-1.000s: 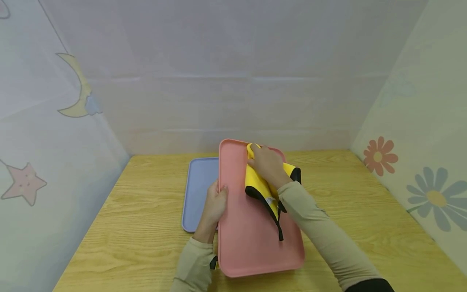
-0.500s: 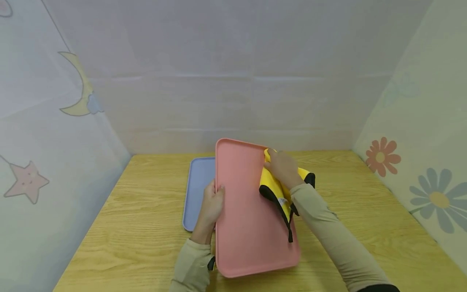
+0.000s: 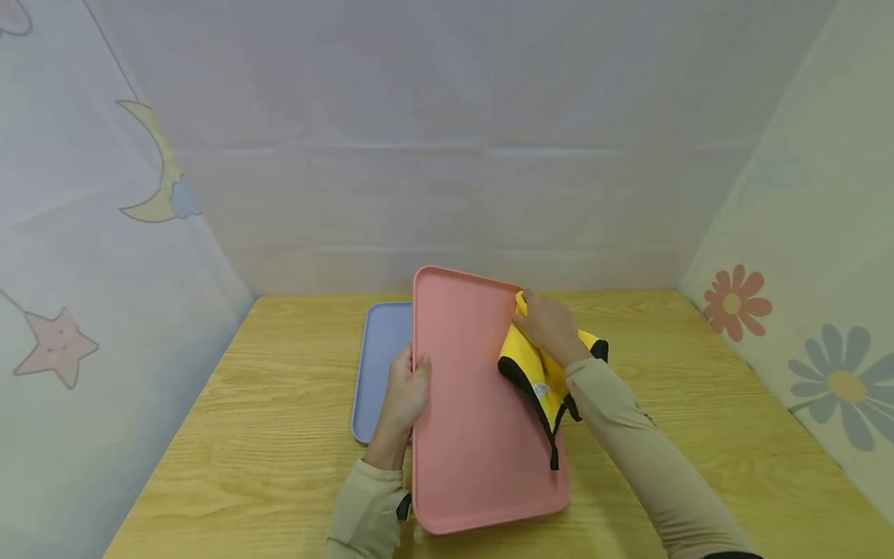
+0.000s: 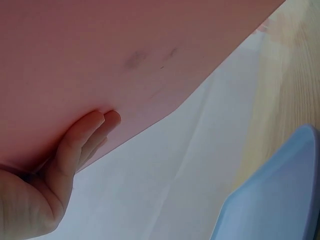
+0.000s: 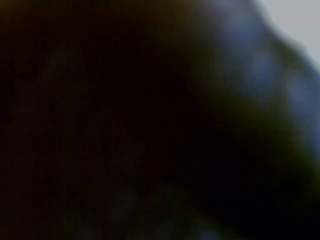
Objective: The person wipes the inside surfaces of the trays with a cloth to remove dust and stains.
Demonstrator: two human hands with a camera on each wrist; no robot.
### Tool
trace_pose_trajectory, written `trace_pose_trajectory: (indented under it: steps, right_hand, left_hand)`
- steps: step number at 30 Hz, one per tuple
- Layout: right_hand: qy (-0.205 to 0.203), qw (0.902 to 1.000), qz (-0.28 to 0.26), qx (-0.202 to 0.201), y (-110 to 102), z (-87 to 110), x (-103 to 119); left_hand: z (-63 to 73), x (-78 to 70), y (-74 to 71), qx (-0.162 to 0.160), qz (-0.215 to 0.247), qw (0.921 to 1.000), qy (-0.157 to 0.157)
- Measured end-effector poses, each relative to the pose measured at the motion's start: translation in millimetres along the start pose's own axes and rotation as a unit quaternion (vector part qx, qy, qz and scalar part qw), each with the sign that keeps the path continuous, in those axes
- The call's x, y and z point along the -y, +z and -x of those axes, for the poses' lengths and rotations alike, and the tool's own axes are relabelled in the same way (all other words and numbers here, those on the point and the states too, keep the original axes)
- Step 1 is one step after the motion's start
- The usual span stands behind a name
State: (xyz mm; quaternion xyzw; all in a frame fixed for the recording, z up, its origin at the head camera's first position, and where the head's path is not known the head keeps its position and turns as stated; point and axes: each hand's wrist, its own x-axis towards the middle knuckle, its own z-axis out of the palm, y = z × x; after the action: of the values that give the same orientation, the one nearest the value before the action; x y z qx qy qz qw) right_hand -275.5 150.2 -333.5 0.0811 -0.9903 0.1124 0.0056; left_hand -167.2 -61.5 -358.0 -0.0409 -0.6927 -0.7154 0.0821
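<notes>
A pink rectangular tray (image 3: 468,404) is held up at a slant, its inner face toward the head camera. My left hand (image 3: 407,392) grips its left edge, thumb over the rim and fingers spread against the underside. In the left wrist view that underside (image 4: 125,60) carries a few dark smudges. At the tray's upper right corner my right hand (image 3: 552,326) holds a yellow cloth (image 3: 522,353) with black trim. The cloth hangs down over the tray's right side, a black loop at its lower tip. The right wrist view is dark and blurred.
A blue tray (image 3: 380,365) lies flat on the wooden table (image 3: 279,419), partly hidden behind the pink one. A pale curtain-like wall (image 3: 447,194) rises behind the table, with printed walls on both sides.
My right hand has moved right and slightly down with the cloth, from the upper middle of the pink tray to its upper right corner. The tray has turned slightly in my left hand.
</notes>
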Motion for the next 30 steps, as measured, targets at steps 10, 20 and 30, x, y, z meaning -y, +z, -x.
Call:
trace_pose_trajectory:
  steps: [10, 20, 30]
  right_hand:
    - [-0.001, 0.9986, -0.046, -0.026, 0.0, -1.5, 4.7]
    - [-0.017, 0.9971, -0.070, -0.024, -1.6, -4.8, 16.8]
    - [-0.035, 0.9950, -0.089, -0.030, -9.2, -3.6, 44.0]
  left_hand:
    - [-1.4, -0.3, 0.3, -0.003, -0.007, 0.9998, 0.018]
    - [-3.3, -1.3, 1.5, -0.004, -0.005, 1.0000, 0.006]
    - [-4.7, 0.3, 1.6, -0.017, -0.015, 0.9994, 0.027]
